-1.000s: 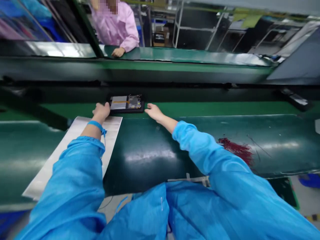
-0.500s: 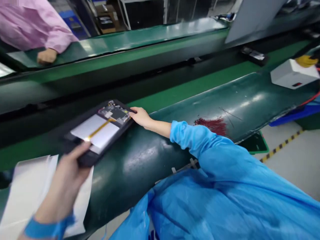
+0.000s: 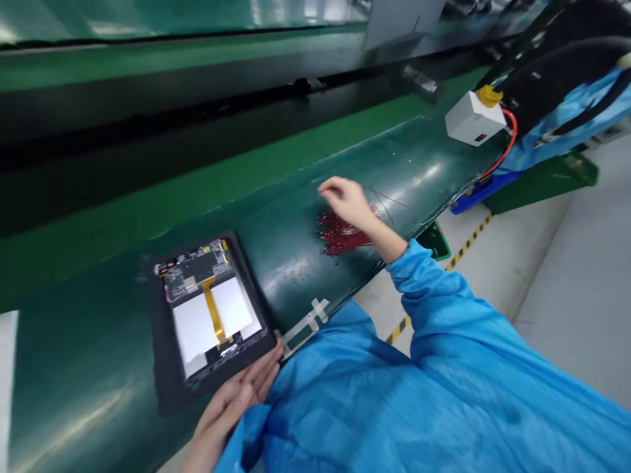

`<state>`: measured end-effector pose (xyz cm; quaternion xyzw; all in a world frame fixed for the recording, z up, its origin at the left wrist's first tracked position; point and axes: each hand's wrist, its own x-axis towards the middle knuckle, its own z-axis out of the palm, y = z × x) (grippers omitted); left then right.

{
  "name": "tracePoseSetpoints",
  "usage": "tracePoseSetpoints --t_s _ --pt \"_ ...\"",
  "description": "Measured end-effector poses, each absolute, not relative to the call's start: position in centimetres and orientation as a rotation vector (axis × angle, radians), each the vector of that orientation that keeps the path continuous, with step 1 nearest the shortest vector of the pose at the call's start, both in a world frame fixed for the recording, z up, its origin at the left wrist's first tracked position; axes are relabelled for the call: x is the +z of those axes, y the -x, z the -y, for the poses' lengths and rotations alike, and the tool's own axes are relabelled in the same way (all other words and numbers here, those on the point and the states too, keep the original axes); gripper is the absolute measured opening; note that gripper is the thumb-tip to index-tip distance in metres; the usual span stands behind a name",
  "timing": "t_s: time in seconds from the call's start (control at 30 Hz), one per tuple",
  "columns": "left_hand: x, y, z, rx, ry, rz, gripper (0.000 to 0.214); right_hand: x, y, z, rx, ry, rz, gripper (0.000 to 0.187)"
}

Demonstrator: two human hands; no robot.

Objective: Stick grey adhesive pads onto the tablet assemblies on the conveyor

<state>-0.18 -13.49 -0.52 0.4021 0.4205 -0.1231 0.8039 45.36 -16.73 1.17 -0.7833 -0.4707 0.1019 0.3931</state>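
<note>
An opened tablet (image 3: 213, 309) lies on a black pad (image 3: 165, 368), with its circuit board (image 3: 197, 266), white battery cells and an orange flat cable showing. Along its near edge, my left hand (image 3: 241, 394) touches the lower right corner with fingers stretched out. My right hand (image 3: 350, 203) is over a bundle of thin dark red wires (image 3: 340, 236), its thumb and fingertips drawn together in a pinch. Whether anything is between those fingertips is too small to tell. A few loose wires (image 3: 387, 197) lie beside the bundle.
A white box (image 3: 476, 119) with a yellow top and red cable stands at the right on the green bench (image 3: 296, 197). Behind runs a dark conveyor channel (image 3: 197, 125). White paper (image 3: 7, 381) shows at far left. A green bin (image 3: 434, 243) sits below the bench edge.
The tablet has come down onto the bench and turned. My right hand has let go of it and moved right to the red wires. My left hand has shifted to its near edge.
</note>
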Motion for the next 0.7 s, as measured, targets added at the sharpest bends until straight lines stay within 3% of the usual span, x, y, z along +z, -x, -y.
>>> tracePoseSetpoints --t_s 0.13,0.33,0.43,0.6,0.7 --pt "0.2 0.8 15.4 -0.227 -1.041 -0.888 0.063 0.3 -50.9 21.0 -0.013 2.227 1.272 0.022" --pt "2.6 0.5 14.0 0.014 -1.256 -1.064 0.042 -1.6 -49.0 18.1 0.195 2.297 1.492 0.009" --pt "3.7 -0.1 14.1 0.199 -1.237 -1.145 0.030 -2.0 -48.5 16.1 0.314 2.380 1.383 0.021" --pt "3.4 -0.3 15.1 0.313 -1.249 -1.141 0.024 -1.7 -48.8 15.0 0.391 2.393 1.401 0.018" --pt "2.2 -0.6 15.3 0.388 -1.245 -1.138 0.024 -0.3 -46.4 15.9 0.283 2.183 1.565 0.014"
